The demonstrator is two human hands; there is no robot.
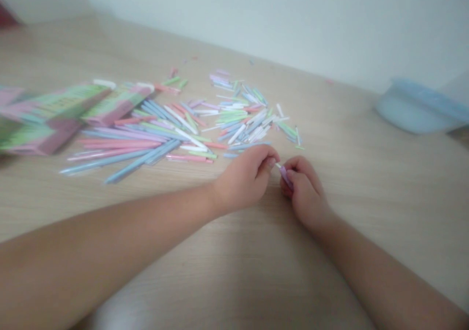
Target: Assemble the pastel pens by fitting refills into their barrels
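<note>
My left hand [245, 178] is closed in a pinch on the end of a thin white stick [278, 165]. Close beside it, my right hand [308, 190] has its fingers wrapped round a short purple straw piece [286, 177]. The white stick meets the purple piece end to end; blur hides whether it goes inside. Just beyond my hands lies a loose heap of short straw pieces [242, 120] in white, blue, green and pink. Longer straws [142, 144], some apparently in clear wrapping, are spread to the left of the heap.
Green and pink printed boxes [69, 105] lie at the left of the wooden table [366, 212]. A light blue container [421, 107] stands at the right. A pale wall [274, 22] runs along the far table edge, with a few scraps near it.
</note>
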